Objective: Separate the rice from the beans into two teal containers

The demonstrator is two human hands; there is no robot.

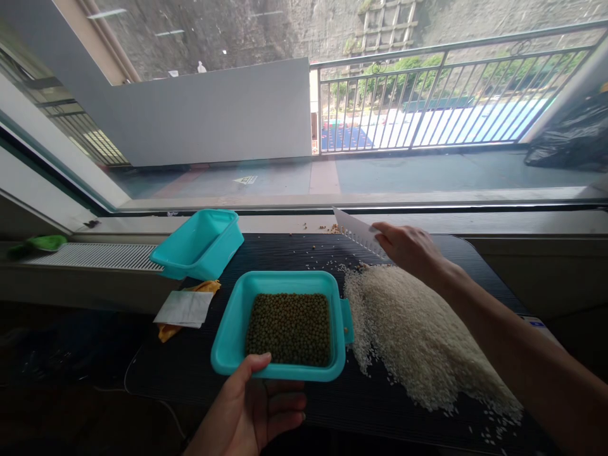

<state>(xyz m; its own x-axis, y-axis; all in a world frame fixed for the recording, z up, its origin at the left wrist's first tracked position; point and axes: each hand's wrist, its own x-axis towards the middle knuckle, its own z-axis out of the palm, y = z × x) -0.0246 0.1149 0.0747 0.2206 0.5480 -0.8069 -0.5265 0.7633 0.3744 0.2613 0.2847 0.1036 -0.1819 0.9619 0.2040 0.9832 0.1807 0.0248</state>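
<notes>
A turquoise plastic basket (227,329) with greenish-brown beans (289,329) inside is gripped at its near rim by my left hand (259,399), thumb over the edge and fingers beneath. My right hand (411,250) pinches a thin white sheet with a toothed lower edge (356,231), held tilted above the far side of the table. Below my right forearm spreads a large heap of white rice (418,335), its left edge close to the basket's side handle. Loose rice grains and a few brown bits lie around the sheet's lower edge.
A second turquoise basket (197,244) stands at the table's far left. In front of it, a folded white tissue (185,308) lies on an orange-yellow wrapper (168,332). Small brown bits dot the window sill (275,223) behind the dark table (199,361). A window rises beyond.
</notes>
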